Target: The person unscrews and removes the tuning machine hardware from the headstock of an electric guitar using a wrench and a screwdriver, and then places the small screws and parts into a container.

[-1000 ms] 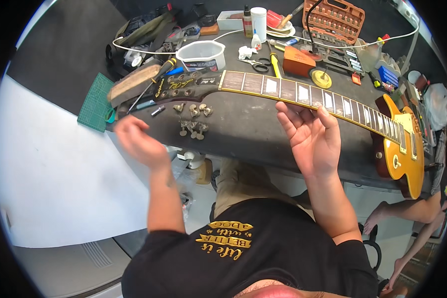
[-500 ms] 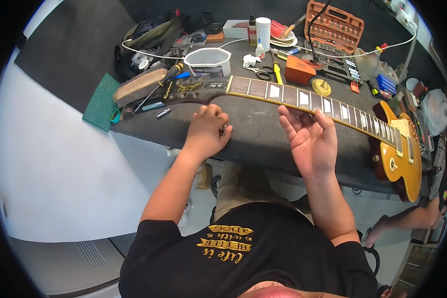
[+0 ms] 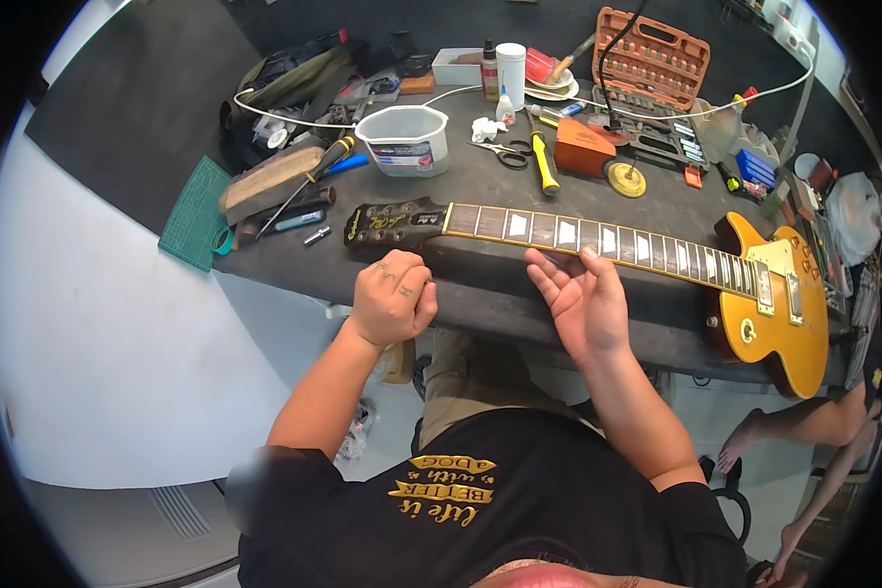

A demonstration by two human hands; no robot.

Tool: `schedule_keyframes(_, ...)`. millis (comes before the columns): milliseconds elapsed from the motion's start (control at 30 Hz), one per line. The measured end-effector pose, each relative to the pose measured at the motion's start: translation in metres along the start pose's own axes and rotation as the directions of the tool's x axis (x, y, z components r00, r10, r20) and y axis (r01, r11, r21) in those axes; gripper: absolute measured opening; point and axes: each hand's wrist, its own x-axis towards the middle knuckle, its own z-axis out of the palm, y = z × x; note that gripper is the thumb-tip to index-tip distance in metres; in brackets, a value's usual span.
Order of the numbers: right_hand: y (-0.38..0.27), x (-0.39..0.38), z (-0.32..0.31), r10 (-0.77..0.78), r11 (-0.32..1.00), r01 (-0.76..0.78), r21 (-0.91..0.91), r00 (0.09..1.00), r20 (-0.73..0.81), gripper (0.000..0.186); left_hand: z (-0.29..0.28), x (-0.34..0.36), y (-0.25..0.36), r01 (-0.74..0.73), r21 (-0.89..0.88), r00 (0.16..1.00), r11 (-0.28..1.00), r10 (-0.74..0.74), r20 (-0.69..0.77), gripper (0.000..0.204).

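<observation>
Indoors, a guitar (image 3: 657, 253) spans dark benchtop (image 3: 465, 181) above pale floor (image 3: 780, 482)

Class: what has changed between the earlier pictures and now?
The left hand gathered the small metal tuning pegs and is now a fist, contents hidden. On the gold-bodied electric guitar, the dark headstock came toward the person. The right hand stayed at the guitar's neck; the white plastic tub stayed.
</observation>
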Motion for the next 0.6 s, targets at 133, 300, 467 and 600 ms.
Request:
schedule_keyframes(133,0.001,0.000,-0.004,0.011,0.999,-0.010,-0.044,1.000,0.010,0.031,-0.012,0.042,-0.026,0.089,-0.048,0.979,0.995,-0.096,-0.180,0.009)
schedule_keyframes(300,0.001,0.000,-0.018,-0.004,0.992,0.022,-0.122,0.989,0.149,0.042,-0.023,0.156,-0.134,0.388,-0.023,0.893,0.921,-0.369,0.258,0.027)
schedule_keyframes(467,0.000,0.001,-0.018,0.036,0.998,-0.029,-0.052,0.991,0.132,0.042,0.003,0.193,-0.179,0.426,0.143,0.738,0.893,-0.435,0.516,0.032)
schedule_keyframes(600,-0.002,0.000,-0.013,0.027,0.999,-0.020,-0.050,0.992,0.127,0.035,0.013,0.195,-0.193,0.287,0.203,0.796,0.936,-0.351,0.493,0.032)
